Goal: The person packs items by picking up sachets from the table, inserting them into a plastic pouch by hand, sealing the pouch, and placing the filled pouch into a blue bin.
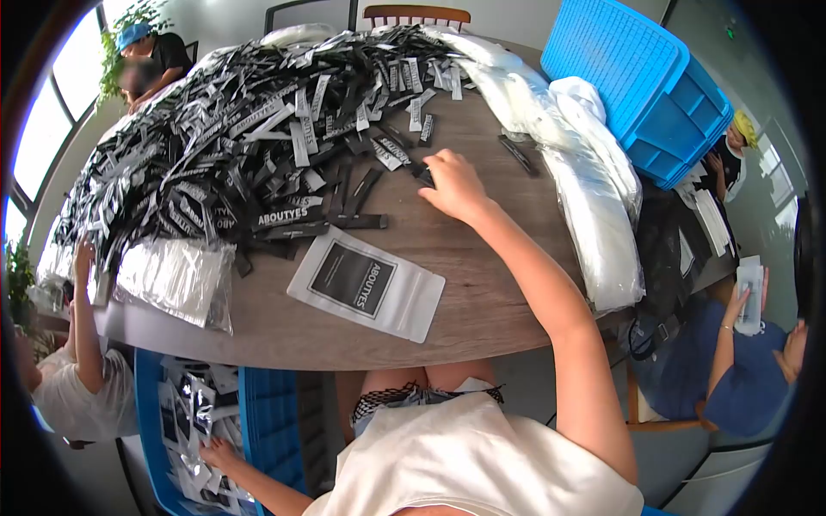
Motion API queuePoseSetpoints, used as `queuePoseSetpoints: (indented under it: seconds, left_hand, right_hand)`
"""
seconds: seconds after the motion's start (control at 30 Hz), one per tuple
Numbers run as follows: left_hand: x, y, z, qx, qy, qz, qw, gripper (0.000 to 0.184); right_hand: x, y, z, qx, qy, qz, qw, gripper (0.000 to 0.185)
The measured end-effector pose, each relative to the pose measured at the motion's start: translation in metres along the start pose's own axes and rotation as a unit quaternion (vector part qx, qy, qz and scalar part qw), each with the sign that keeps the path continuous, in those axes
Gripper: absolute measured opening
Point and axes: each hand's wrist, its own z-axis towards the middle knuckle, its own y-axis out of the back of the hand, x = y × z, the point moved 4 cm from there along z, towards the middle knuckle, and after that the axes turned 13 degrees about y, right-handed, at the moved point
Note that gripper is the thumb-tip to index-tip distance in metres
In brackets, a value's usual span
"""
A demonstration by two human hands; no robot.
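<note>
My right hand [453,185] reaches over the table, its fingers closed on a black stick sachet [423,175] at the near edge of a big heap of black sachets [206,163] with white lettering. Down at the left, my left hand [222,453] is inside a blue bin [148,421], fingers loosely apart against several printed pouches [202,404]. Whether it touches one of them firmly is hard to see. A white pouch [413,297] with a black "ABOUTYES" label lies flat on the table in front of me.
Clear plastic bags [594,232] line the table's right side, beside stacked blue crates [637,86]. A packet of clear bags [176,279] sits at the left edge. One loose sachet [519,156] lies right of my hand. Other people sit at left and right.
</note>
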Motion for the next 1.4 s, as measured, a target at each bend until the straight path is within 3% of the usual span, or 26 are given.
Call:
queuePoseSetpoints:
  seconds: [0.03, 0.07, 0.1, 0.17, 0.2, 0.27, 0.3, 0.4, 0.43, 0.5, 0.6, 0.63, 0.67, 0.7, 0.73, 0.8, 0.87, 0.9, 1.03, 1.1, 1.13, 1.17, 1.23, 1.27, 1.4]
  left_hand:
    - [-0.002, -0.002, -0.014, -0.050, -0.088, 0.108, 0.989, 0.044]
    - [-0.005, -0.012, -0.069, -0.115, -0.166, 0.201, 0.959, 0.045]
    - [-0.008, -0.026, -0.136, -0.117, -0.197, 0.242, 0.943, 0.046]
    - [-0.016, -0.052, -0.235, -0.123, -0.263, 0.320, 0.902, 0.049]
    - [-0.013, -0.069, -0.245, -0.069, -0.301, 0.196, 0.931, 0.046]
    - [-0.001, -0.097, -0.314, 0.048, -0.366, 0.102, 0.924, 0.041]
    - [0.000, -0.108, -0.341, 0.074, -0.417, 0.141, 0.895, 0.039]
    - [0.008, -0.144, -0.426, 0.318, -0.387, 0.109, 0.858, 0.027]
    - [0.007, -0.153, -0.456, 0.416, -0.386, 0.104, 0.816, 0.023]
    - [0.000, -0.169, -0.523, 0.571, -0.401, 0.091, 0.710, 0.024]
    - [-0.012, -0.176, -0.624, 0.753, -0.360, 0.071, 0.546, 0.047]
    - [-0.012, -0.177, -0.648, 0.812, -0.308, 0.057, 0.492, 0.050]
    - [-0.009, -0.177, -0.671, 0.842, -0.282, 0.023, 0.460, 0.053]
    - [-0.003, -0.182, -0.691, 0.908, -0.202, 0.026, 0.366, 0.053]
    - [0.004, -0.185, -0.705, 0.940, -0.149, 0.021, 0.307, 0.049]
    - [0.023, -0.176, -0.730, 0.970, -0.091, 0.005, 0.224, 0.043]
    - [0.031, -0.167, -0.737, 0.964, -0.106, 0.022, 0.244, 0.037]
    - [0.040, -0.168, -0.735, 0.948, -0.122, 0.065, 0.286, 0.032]
    - [0.086, -0.182, -0.707, 0.875, -0.130, 0.206, 0.419, 0.011]
    - [0.100, -0.181, -0.693, 0.876, -0.102, 0.183, 0.435, 0.017]
    - [0.097, -0.176, -0.696, 0.843, -0.100, 0.180, 0.497, 0.033]
    - [0.092, -0.177, -0.701, 0.835, -0.171, 0.155, 0.499, 0.051]
    - [0.080, -0.173, -0.707, 0.800, -0.227, 0.120, 0.543, 0.067]
    - [0.072, -0.175, -0.707, 0.824, -0.303, 0.109, 0.466, 0.072]
    - [0.046, -0.177, -0.734, 0.804, -0.440, -0.006, 0.401, 0.071]
  right_hand:
    - [0.000, -0.007, 0.012, 0.006, -0.001, 0.005, 1.000, 0.047]
    - [-0.001, -0.020, 0.026, -0.072, 0.041, -0.001, 0.997, 0.036]
    - [-0.008, -0.037, 0.044, -0.070, 0.047, 0.041, 0.996, 0.039]
    - [-0.009, -0.067, 0.077, -0.045, -0.045, 0.076, 0.995, 0.045]
    - [-0.004, -0.069, 0.087, -0.026, -0.063, 0.041, 0.997, 0.043]
    - [0.003, -0.070, 0.102, 0.015, -0.098, -0.027, 0.995, 0.038]
    - [0.003, -0.070, 0.109, 0.047, -0.127, 0.023, 0.991, 0.035]
    - [0.007, -0.062, 0.114, 0.135, -0.171, 0.105, 0.970, 0.029]
    - [0.003, -0.069, 0.112, 0.147, -0.158, 0.075, 0.974, 0.031]
    - [0.010, -0.047, 0.099, 0.077, -0.151, 0.102, 0.980, 0.024]
    - [-0.005, -0.031, 0.080, -0.085, -0.052, 0.263, 0.960, 0.016]
    - [0.001, -0.010, 0.067, -0.147, -0.018, 0.296, 0.944, 0.018]
    - [0.004, 0.004, 0.053, -0.157, -0.054, 0.345, 0.924, 0.019]
    - [0.006, 0.018, 0.037, -0.166, -0.093, 0.391, 0.901, 0.022]
    - [0.007, 0.027, 0.020, -0.146, -0.115, 0.471, 0.862, 0.022]
    - [0.018, 0.040, -0.011, -0.148, -0.134, 0.584, 0.787, 0.025]
    - [0.031, 0.067, -0.036, -0.186, -0.110, 0.633, 0.743, 0.024]
    - [0.041, 0.091, -0.044, -0.206, -0.091, 0.648, 0.728, 0.024]
    - [0.104, 0.226, -0.079, -0.340, 0.181, 0.601, 0.700, 0.015]
    - [0.130, 0.271, -0.098, -0.345, 0.285, 0.579, 0.681, 0.016]
    - [0.137, 0.281, -0.106, -0.340, 0.314, 0.574, 0.676, 0.016]
    - [0.142, 0.286, -0.111, -0.335, 0.328, 0.573, 0.672, 0.016]
    - [0.145, 0.286, -0.117, -0.332, 0.337, 0.571, 0.671, 0.017]
    - [0.146, 0.286, -0.120, -0.333, 0.337, 0.570, 0.671, 0.017]
    - [0.141, 0.281, -0.126, -0.344, 0.318, 0.571, 0.674, 0.018]
